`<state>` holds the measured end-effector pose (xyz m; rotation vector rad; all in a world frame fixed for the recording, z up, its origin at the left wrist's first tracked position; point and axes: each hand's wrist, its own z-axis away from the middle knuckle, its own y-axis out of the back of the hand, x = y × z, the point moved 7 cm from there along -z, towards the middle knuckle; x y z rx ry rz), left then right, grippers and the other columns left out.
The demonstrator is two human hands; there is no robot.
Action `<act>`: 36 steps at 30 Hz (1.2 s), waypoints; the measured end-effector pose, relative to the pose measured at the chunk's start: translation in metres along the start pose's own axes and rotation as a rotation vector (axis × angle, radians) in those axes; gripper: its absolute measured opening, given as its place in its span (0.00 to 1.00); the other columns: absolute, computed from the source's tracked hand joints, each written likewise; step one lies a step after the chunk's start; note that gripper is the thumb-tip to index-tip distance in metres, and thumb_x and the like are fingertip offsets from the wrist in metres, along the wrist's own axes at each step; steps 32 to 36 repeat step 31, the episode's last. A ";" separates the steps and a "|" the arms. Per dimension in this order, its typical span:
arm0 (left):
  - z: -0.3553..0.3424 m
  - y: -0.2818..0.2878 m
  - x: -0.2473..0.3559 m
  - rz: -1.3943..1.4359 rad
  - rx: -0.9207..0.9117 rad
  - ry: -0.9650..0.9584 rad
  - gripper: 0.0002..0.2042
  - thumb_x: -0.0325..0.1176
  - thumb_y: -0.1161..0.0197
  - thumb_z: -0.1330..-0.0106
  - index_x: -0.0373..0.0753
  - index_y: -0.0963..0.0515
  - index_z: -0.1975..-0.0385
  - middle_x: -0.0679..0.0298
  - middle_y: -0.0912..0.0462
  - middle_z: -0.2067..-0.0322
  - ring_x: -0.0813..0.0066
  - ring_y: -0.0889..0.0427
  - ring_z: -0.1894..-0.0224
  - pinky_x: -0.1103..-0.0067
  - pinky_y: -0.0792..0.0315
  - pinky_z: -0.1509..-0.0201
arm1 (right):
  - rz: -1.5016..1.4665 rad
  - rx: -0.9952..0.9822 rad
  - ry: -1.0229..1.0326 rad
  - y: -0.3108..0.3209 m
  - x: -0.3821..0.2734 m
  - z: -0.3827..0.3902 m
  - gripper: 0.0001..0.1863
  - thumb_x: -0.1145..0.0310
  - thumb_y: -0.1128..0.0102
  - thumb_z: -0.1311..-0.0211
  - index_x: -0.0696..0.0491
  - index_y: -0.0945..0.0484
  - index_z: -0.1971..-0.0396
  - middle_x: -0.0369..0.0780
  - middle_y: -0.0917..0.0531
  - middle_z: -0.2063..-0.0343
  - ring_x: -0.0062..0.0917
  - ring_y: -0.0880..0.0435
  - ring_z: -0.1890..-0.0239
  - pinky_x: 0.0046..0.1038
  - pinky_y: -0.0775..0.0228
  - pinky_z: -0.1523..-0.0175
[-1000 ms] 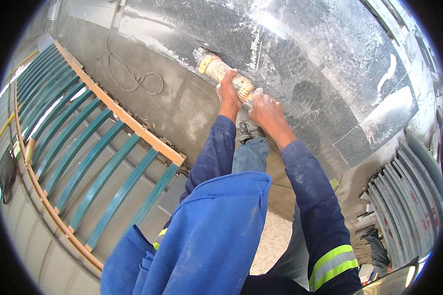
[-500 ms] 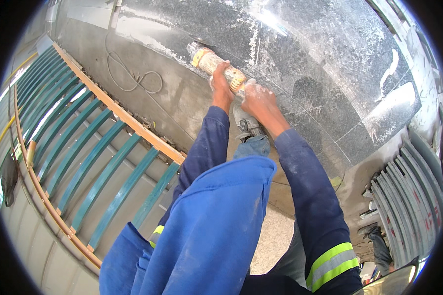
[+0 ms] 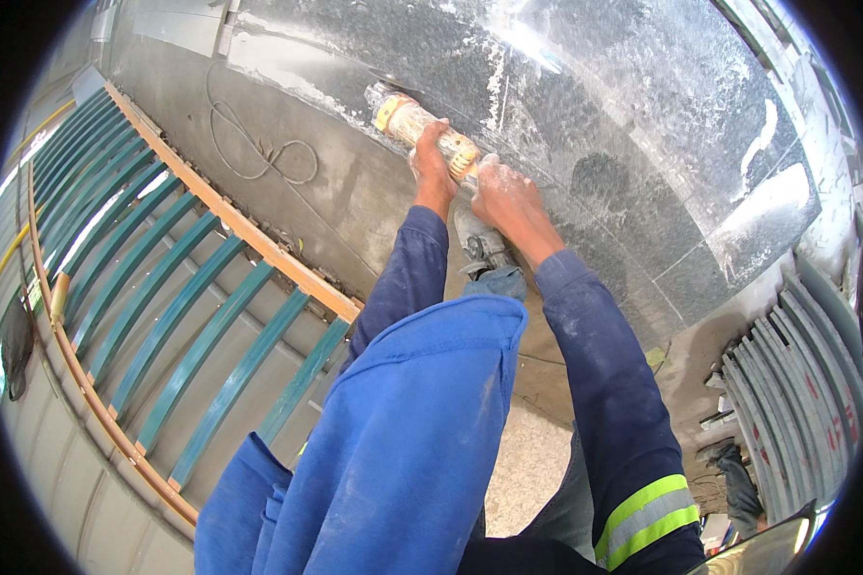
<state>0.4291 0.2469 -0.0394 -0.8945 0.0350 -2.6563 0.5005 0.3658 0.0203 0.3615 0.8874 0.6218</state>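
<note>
A dusty yellow angle grinder (image 3: 412, 120) lies slantwise in both my hands, its disc end toward the upper left. My left hand (image 3: 432, 171) is wrapped round the middle of its body. My right hand (image 3: 506, 198) closes on the rear end of the grinder. At the front the disc (image 3: 393, 82) meets or hovers just over the edge of the dark grey stone slabs (image 3: 633, 192); whether it touches, I cannot tell. White dust coats the slabs, the tool and my fingers.
To the left runs a wooden frame with teal slats (image 3: 173, 273). A looped grey cable (image 3: 259, 153) lies on the concrete floor. Grey slabs (image 3: 786, 383) stand stacked at the right. A blue cloth (image 3: 412, 431) hangs below my view, and my shoe (image 3: 484, 244) is under my wrists.
The blue cloth has shifted slightly left and up. My hands and the grinder stay in almost the same place.
</note>
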 end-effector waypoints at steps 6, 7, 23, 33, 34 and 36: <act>0.021 -0.001 -0.012 0.016 0.047 0.027 0.10 0.34 0.38 0.44 0.40 0.29 0.66 0.63 0.25 0.74 0.65 0.20 0.74 0.67 0.21 0.70 | -0.001 -0.051 -0.035 0.002 0.006 0.017 0.17 0.72 0.41 0.50 0.62 0.29 0.59 0.54 0.16 0.66 0.45 0.15 0.59 0.40 0.22 0.55; 0.026 -0.002 -0.015 0.015 0.047 0.027 0.10 0.34 0.38 0.44 0.40 0.28 0.65 0.63 0.25 0.73 0.66 0.21 0.73 0.68 0.21 0.69 | -0.001 -0.055 -0.046 0.005 0.007 0.024 0.17 0.72 0.41 0.50 0.62 0.29 0.59 0.54 0.16 0.66 0.45 0.15 0.59 0.40 0.22 0.55; 0.012 -0.004 -0.005 0.038 0.008 0.051 0.11 0.34 0.38 0.45 0.39 0.28 0.64 0.63 0.25 0.73 0.66 0.20 0.72 0.68 0.21 0.67 | 0.015 -0.031 -0.005 0.000 0.001 0.005 0.16 0.73 0.43 0.49 0.62 0.29 0.60 0.55 0.16 0.67 0.46 0.14 0.61 0.40 0.22 0.57; 0.044 -0.007 -0.015 0.017 0.105 -0.002 0.11 0.33 0.37 0.44 0.38 0.27 0.64 0.63 0.24 0.72 0.68 0.21 0.73 0.69 0.22 0.68 | 0.025 -0.046 -0.033 0.007 0.013 0.032 0.18 0.72 0.43 0.48 0.62 0.30 0.58 0.55 0.16 0.64 0.47 0.15 0.59 0.42 0.24 0.53; 0.044 -0.007 -0.015 0.017 0.105 -0.002 0.11 0.33 0.37 0.44 0.38 0.27 0.64 0.63 0.24 0.72 0.68 0.21 0.73 0.69 0.22 0.68 | 0.025 -0.046 -0.033 0.007 0.013 0.032 0.18 0.72 0.43 0.48 0.62 0.30 0.58 0.55 0.16 0.64 0.47 0.15 0.59 0.42 0.24 0.53; 0.044 -0.007 -0.015 0.017 0.105 -0.002 0.11 0.33 0.37 0.44 0.38 0.27 0.64 0.63 0.24 0.72 0.68 0.21 0.73 0.69 0.22 0.68 | 0.025 -0.046 -0.033 0.007 0.013 0.032 0.18 0.72 0.43 0.48 0.62 0.30 0.58 0.55 0.16 0.64 0.47 0.15 0.59 0.42 0.24 0.53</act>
